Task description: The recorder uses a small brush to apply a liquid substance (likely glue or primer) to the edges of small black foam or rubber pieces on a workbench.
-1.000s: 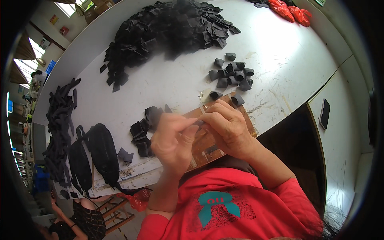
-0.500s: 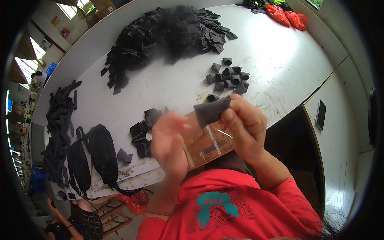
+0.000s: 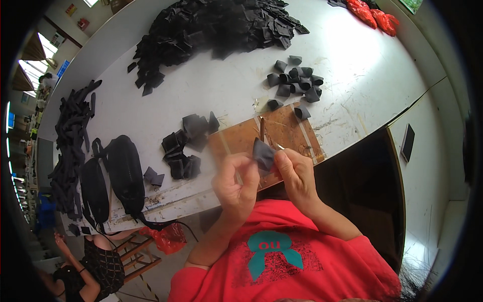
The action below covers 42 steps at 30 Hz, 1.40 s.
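A small folded piece of black fabric [image 3: 263, 154] is held between my two hands, over the near edge of a brown wooden board [image 3: 236, 135]. My left hand [image 3: 235, 187] pinches its left side, the fingers curled in. On its other side my right hand [image 3: 298, 177] grips the edge between thumb and fingers. A thin metal tip [image 3: 280, 146] sticks out by the right fingers; its kind cannot be made out. A dark slim stick [image 3: 262, 129] lies on the board. One rolled black piece [image 3: 302, 111] rests at the board's far right edge.
Several rolled black pieces [image 3: 297, 80] sit beyond the board. A big heap of black pieces [image 3: 216, 30] covers the table's far side. To the left are folded black pieces [image 3: 181, 148], black pouches [image 3: 126, 176] and a pile of dark strips [image 3: 73, 146]. A person [image 3: 83, 267] sits at lower left.
The view has shifted, so the table sits higher. My left hand has come in to the fabric, which was in my right hand alone; both hands are now lower and close together.
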Each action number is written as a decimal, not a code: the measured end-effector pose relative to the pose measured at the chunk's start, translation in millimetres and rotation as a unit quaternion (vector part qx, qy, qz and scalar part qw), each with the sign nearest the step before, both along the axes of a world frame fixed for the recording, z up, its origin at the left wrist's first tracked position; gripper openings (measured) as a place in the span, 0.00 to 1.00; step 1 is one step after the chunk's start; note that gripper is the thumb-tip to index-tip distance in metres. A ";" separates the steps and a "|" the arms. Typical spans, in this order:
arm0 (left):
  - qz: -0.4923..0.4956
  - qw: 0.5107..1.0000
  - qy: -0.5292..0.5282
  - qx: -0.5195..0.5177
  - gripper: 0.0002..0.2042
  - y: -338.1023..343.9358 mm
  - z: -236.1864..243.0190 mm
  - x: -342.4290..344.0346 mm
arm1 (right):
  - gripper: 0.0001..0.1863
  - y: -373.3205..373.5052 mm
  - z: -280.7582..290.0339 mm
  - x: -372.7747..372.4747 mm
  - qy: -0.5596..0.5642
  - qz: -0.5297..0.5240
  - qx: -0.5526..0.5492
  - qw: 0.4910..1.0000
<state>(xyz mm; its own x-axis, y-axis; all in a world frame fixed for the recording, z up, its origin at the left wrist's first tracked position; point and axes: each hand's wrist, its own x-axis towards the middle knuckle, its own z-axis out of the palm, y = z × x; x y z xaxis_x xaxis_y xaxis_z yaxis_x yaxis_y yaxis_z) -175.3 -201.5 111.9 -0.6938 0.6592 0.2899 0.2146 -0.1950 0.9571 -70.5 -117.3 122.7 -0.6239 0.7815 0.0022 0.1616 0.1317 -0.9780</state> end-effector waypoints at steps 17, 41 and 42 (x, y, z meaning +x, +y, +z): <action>0.085 0.953 0.286 -0.058 0.04 -0.7 -11.0 5.5 | 0.13 4.8 -19.2 -12.6 0.082 -0.085 0.531 0.839; -0.123 0.814 -0.562 0.072 0.04 7.8 -42.6 -71.4 | 0.12 -2.4 -35.2 -18.0 0.057 0.032 -0.161 0.985; -0.132 0.784 -0.602 0.076 0.05 2.3 -40.8 -62.7 | 0.14 -6.8 -29.8 -24.4 0.071 0.036 -0.102 0.992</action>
